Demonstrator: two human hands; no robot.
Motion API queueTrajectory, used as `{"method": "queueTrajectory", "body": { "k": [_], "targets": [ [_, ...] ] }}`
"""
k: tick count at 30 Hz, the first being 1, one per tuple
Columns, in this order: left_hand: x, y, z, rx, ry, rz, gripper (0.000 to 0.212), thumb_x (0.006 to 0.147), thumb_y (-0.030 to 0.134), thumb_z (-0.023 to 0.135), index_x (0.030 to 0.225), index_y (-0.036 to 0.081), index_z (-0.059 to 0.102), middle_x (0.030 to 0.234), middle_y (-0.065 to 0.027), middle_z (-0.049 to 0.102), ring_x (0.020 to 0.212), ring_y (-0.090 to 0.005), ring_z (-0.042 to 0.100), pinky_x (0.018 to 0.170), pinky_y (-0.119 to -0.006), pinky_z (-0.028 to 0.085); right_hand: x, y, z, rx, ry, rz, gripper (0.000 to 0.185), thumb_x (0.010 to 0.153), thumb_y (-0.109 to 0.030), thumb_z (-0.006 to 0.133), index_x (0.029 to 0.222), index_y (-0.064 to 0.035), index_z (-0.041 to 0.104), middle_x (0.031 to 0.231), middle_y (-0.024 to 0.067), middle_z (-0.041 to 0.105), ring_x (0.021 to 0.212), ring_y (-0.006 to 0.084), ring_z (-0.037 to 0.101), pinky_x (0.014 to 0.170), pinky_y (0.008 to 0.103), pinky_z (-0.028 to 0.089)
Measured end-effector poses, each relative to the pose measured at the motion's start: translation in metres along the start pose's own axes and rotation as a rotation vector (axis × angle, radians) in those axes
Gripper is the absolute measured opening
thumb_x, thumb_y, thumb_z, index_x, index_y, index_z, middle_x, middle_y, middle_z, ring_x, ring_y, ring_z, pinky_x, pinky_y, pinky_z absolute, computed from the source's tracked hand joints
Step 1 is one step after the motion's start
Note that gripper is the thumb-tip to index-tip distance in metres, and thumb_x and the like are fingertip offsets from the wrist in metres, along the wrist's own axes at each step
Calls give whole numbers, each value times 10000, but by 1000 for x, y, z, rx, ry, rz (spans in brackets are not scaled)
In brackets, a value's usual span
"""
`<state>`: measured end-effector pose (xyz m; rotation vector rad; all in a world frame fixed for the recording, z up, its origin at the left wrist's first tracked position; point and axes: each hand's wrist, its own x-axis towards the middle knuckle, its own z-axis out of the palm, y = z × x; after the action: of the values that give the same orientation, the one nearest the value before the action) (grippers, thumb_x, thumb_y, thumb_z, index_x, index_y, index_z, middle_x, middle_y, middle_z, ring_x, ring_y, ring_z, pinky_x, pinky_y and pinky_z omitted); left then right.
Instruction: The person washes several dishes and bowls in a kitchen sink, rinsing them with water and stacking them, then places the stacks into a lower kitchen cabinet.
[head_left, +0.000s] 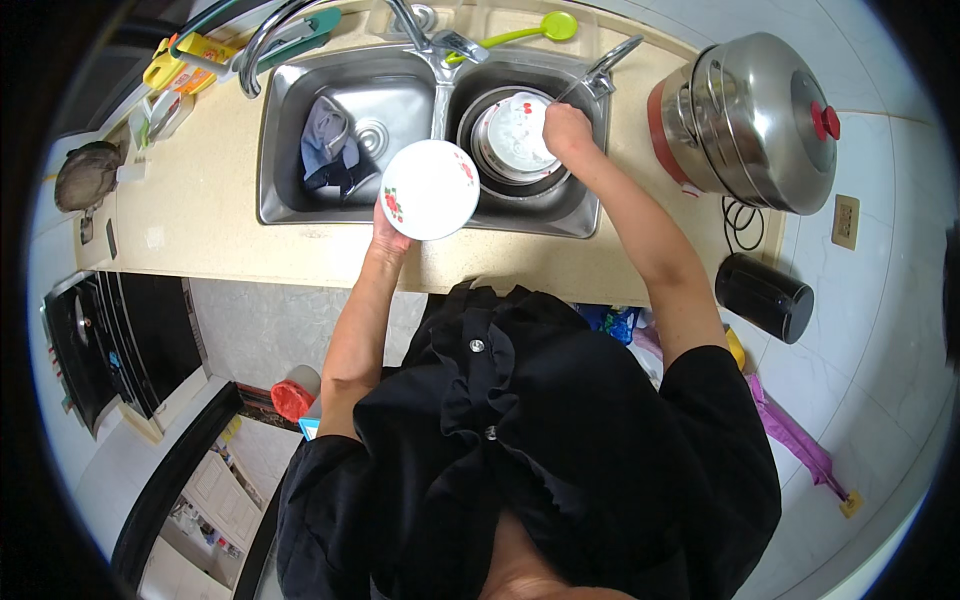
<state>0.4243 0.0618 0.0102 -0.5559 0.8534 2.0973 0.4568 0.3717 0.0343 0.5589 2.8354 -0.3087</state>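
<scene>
My left hand (391, 234) holds a white dish (430, 190) with red flower prints by its left edge, above the divider and front rim of a double stainless steel sink (264, 157). My right hand (568, 133) is over the right basin, fingers curled at the edge of a white dish with red marks (517, 135). Whether those fingers grip anything is hidden. That dish lies on other stacked dishes inside a metal basin (466, 124). A thin metal piece by a small tap (600, 84) reaches down towards my right hand.
A grey cloth (326, 135) lies in the left basin. Behind stand a curved faucet (253, 64), a mixer tap (454, 46) and a green ladle (559, 26). A large steamer pot (757, 124) is at right, a yellow bottle (184, 66) at left, a black cylinder (765, 298) by the counter's right end.
</scene>
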Motion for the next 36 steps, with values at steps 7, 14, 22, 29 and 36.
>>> {"method": "queueTrajectory", "body": {
  "k": [7,14,22,29,36],
  "targets": [
    [-4,2,0,4,17,4,473,877,353,364,1185,11,475,1136,-147,552,1014,-258,557,860,-379,468,-11,11,17,43,272,-30,221,771,-38,460,959,32,553,797,176,629,730,347,616,661,414,497],
    [-3,5,1,27,27,9,481,879,359,351,1192,14,471,1144,-146,547,1028,-265,548,870,-388,461,10,40,66,1425,182,258,198,851,-66,512,983,78,540,815,139,619,749,301,644,577,327,539],
    [-8,6,2,27,60,23,478,878,349,349,1199,13,462,1155,-152,538,1028,-275,547,866,-396,463,14,38,85,2286,-427,408,228,843,-110,549,1043,-21,485,988,130,551,850,312,569,831,480,474],
    [-6,7,-10,-37,19,5,446,882,306,345,1205,21,463,1153,-156,540,1025,-284,549,839,-408,479,2,27,78,2267,-629,481,240,810,-127,605,1017,-42,519,907,84,580,750,158,557,671,308,466],
    [-5,7,-11,-25,41,-1,452,878,312,353,1207,21,461,1160,-158,535,1026,-287,549,848,-414,473,-23,46,30,1759,-567,551,183,756,-48,536,880,84,508,629,119,558,423,150,479,482,297,461]
  ]
}}
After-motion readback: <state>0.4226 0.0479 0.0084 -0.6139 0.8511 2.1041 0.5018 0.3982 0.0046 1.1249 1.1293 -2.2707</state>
